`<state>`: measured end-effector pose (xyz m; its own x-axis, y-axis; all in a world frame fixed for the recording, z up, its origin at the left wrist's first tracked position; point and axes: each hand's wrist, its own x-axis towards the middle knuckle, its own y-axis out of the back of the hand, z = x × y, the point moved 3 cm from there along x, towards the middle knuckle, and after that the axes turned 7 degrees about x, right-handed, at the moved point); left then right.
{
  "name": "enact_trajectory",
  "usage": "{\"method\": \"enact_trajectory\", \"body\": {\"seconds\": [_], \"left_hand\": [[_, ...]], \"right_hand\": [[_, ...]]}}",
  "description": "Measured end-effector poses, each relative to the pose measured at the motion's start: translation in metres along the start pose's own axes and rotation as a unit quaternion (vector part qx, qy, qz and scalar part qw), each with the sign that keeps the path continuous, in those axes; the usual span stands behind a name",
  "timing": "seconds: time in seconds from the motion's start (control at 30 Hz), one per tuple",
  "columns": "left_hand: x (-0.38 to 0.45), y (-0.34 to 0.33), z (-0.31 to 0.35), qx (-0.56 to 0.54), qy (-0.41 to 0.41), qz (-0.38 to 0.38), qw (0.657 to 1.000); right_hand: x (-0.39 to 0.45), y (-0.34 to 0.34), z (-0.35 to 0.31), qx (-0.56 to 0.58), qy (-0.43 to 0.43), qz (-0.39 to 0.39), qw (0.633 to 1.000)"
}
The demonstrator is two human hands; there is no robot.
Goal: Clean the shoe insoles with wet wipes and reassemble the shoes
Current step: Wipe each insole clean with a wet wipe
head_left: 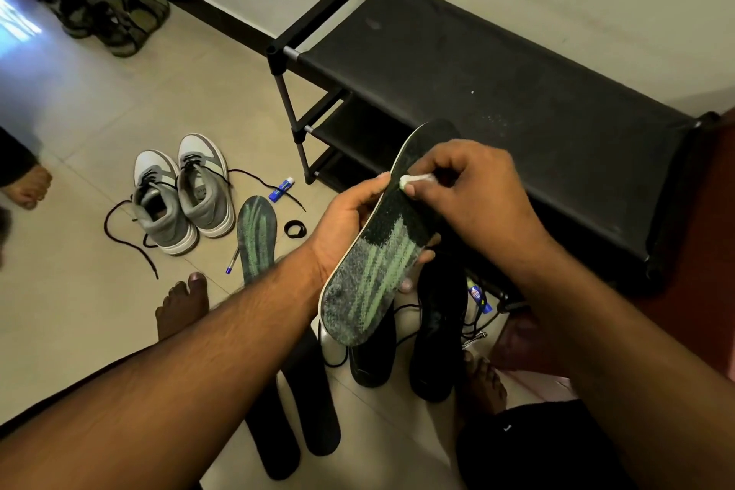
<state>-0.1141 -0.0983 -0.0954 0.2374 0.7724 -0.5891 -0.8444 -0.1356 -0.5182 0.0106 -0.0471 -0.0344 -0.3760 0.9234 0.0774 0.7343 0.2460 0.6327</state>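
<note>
My left hand (350, 219) grips a black insole with green streaks (378, 274) from underneath and holds it up, tilted. My right hand (469, 195) pinches a small white wet wipe (413, 180) and presses it on the insole's upper half. The part near the wipe looks darker than the greyish lower part. A second green-streaked insole (256, 239) lies on the floor. Beside it stands a pair of grey and white sneakers (185, 191) with loose black laces. Two black shoes (437, 330) sit below the held insole, and two plain black insoles (294, 422) lie near my feet.
A black shoe rack (497, 91) stands against the wall to the right. Olive sandals (115, 16) sit in the far corner. A blue tube (281, 189), a pen (232, 261), a black ring (295, 229) and another person's foot (28, 183) are on the tiled floor.
</note>
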Motion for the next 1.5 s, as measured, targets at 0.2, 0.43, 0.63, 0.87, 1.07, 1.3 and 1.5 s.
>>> {"method": "enact_trajectory", "body": {"seconds": [0.2, 0.43, 0.63, 0.87, 1.07, 1.3, 1.5], "left_hand": [[0.0, -0.004, 0.006, -0.021, -0.034, 0.0, 0.999], [-0.004, 0.001, 0.004, -0.046, -0.002, -0.065, 0.997], [-0.001, 0.0, 0.017, -0.065, 0.001, -0.067, 0.996], [0.02, -0.004, 0.038, -0.079, -0.018, -0.057, 0.995], [0.039, 0.001, 0.044, -0.119, -0.013, -0.052, 0.991], [0.046, 0.003, 0.043, -0.104, -0.032, -0.046, 0.993], [0.051, 0.003, 0.043, -0.14, -0.028, -0.043, 0.989]], "right_hand": [[-0.012, -0.023, -0.018, 0.148, -0.017, -0.21, 0.966], [-0.002, -0.001, -0.002, 0.127, -0.03, -0.001, 0.992], [-0.003, -0.003, -0.011, 0.185, -0.025, -0.109, 0.976], [0.029, 0.011, 0.014, 0.141, -0.013, 0.056, 0.988], [0.044, -0.002, 0.009, 0.134, 0.044, -0.091, 0.986], [0.047, 0.002, 0.022, 0.084, 0.047, 0.013, 0.995], [0.047, -0.005, 0.016, 0.119, 0.041, -0.143, 0.982]]}}
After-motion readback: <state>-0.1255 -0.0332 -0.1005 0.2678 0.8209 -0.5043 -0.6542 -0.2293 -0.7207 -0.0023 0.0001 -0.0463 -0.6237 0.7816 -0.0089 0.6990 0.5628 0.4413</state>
